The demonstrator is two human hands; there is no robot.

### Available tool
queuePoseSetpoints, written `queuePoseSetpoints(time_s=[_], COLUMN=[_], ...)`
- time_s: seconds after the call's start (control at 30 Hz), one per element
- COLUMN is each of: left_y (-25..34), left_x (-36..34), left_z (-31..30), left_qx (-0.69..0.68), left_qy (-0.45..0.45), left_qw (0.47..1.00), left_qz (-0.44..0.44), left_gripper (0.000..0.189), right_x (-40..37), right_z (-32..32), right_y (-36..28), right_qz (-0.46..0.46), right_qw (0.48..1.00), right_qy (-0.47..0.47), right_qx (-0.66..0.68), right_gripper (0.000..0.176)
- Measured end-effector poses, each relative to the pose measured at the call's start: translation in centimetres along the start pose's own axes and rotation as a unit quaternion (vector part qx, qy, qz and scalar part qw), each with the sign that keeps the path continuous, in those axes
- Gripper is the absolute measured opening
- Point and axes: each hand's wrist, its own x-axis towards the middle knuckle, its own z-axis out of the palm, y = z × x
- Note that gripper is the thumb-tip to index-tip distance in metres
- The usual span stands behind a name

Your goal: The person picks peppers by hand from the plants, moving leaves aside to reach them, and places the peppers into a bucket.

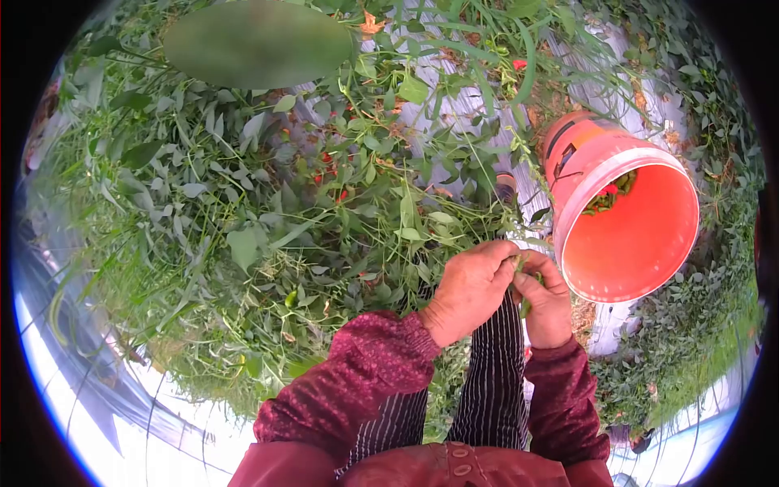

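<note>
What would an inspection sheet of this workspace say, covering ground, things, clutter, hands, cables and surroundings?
Surface: ground under leafy plants, with pale sheeting showing between them.
Job's things: red bucket, open, holding green pods, apparently peppers, with something red among them; a green plant piece at the hands.
Clutter: a dry orange-brown leaf; small red fruits among the foliage.
Grippers: bare hands instead. Right hand pinches the piece; left hand meets it, grip hidden.
Cables: nothing seen.
Surroundings: more greenery; bright, pale material at the lower edges, unclear what.
</note>
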Motion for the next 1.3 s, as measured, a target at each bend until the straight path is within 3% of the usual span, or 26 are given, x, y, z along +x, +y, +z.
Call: queuePoseSetpoints(time_s=[0.1,0.17,0.23,0.3,0.4,0.43,0.47,0.5,0.53,0.6,0.63,0.7,0.73,0.8,0.9,0.93,1.0,1.07,1.13,1.2,1.23,1.27,1.3], left_y=[0.0,-0.3,-0.6,-1.0,-1.2,-1.7,-2.0,-2.2,-2.6,-3.0,-3.0,-2.3,-1.0,0.1,1.3,3.1,4.5,5.5,3.8,1.7,-1.7,-3.5,-6.3], left_x=[0.2,0.1,0.0,-0.1,-0.8,-0.7,-0.6,-0.2,-0.1,0.5,0.6,0.6,0.4,-0.1,0.1,0.3,1.1,1.2,2.1,2.2,2.5,2.7,2.9], left_z=[-0.2,0.0,0.0,-0.2,-1.0,-1.3,-2.3,-3.4,-4.2,-5.5,-5.5,-5.4,-4.6,-3.3,0.6,1.9,4.4,5.1,3.7,-1.3,-2.9,-5.4,-7.4], left_qx=[-0.017,0.06,0.069,0.078,-0.017,-0.131,-0.145,-0.105,-0.085,0.198,0.198,0.305,0.311,0.311,0.079,-0.047,-0.141,-0.097,-0.086,0.001,0.074,0.157,0.216], left_qy=[-0.027,0.009,0.028,0.058,0.07,0.102,0.112,0.128,0.146,0.158,0.16,0.149,0.151,0.099,0.108,0.042,-0.039,-0.06,-0.008,0.064,0.154,0.167,0.213], left_qw=[0.996,0.998,0.997,0.995,0.993,0.98,0.977,0.975,0.979,0.967,0.967,0.936,0.937,0.944,0.99,0.997,0.983,0.983,0.978,0.991,0.978,0.972,0.952], left_qz=[-0.083,-0.011,0.0,0.038,-0.093,-0.114,-0.106,-0.148,-0.114,0.001,0.001,0.086,0.044,0.044,0.048,-0.047,0.111,0.142,0.192,0.114,0.118,0.046,0.035], left_gripper=[0.017,0.013,0.013,0.012,0.011,0.012,0.016,0.021,0.028,0.038,0.038,0.049,0.05,0.045,0.039,0.038,0.054,0.057,0.047,0.033,0.027,0.028,0.029], right_x=[0.0,0.2,0.6,0.9,1.6,1.7,1.7,1.9,1.9,1.9,1.9,1.7,1.4,0.6,-0.7,-1.3,-1.5,-2.5,-2.0,-1.7,-1.6,-1.6,-1.4], right_z=[-0.1,-0.2,-0.4,0.7,-0.3,-0.4,-0.1,-0.4,-0.1,0.5,0.5,0.5,0.6,0.0,-2.8,-4.0,-7.0,-5.6,-8.9,-9.9,-9.2,-8.0,-6.1], right_y=[-0.6,-0.4,-0.2,-1.1,-0.7,-0.9,-0.9,-0.5,-0.7,-0.7,-0.6,-0.1,-0.2,-0.9,-1.8,-2.4,-3.1,-5.2,-4.3,-3.3,-2.7,-2.0,-1.3], right_qz=[0.01,0.024,-0.022,-0.002,0.0,0.005,-0.003,0.003,0.036,0.029,0.029,-0.011,-0.007,-0.028,-0.067,-0.076,-0.121,-0.059,-0.04,-0.066,-0.078,-0.076,-0.066], right_qw=[0.998,0.997,0.997,0.995,0.989,0.987,0.986,0.983,0.981,0.978,0.978,0.993,0.993,0.996,0.981,0.968,0.959,0.95,0.941,0.916,0.932,0.931,0.953], right_qy=[0.002,-0.009,0.028,0.059,0.095,0.094,0.084,0.07,0.073,0.072,0.071,0.076,0.066,0.077,0.086,0.088,0.143,0.17,0.162,0.169,0.152,0.153,0.09], right_qx=[0.058,0.078,0.064,0.078,0.117,0.127,0.141,0.168,0.177,0.194,0.192,0.09,0.093,0.046,0.163,0.222,0.212,0.256,0.294,0.357,0.321,0.322,0.281], right_gripper=[0.023,0.023,0.027,0.03,0.037,0.037,0.035,0.033,0.031,0.029,0.029,0.028,0.028,0.028,0.032,0.034,0.04,0.044,0.047,0.047,0.041,0.041,0.037])
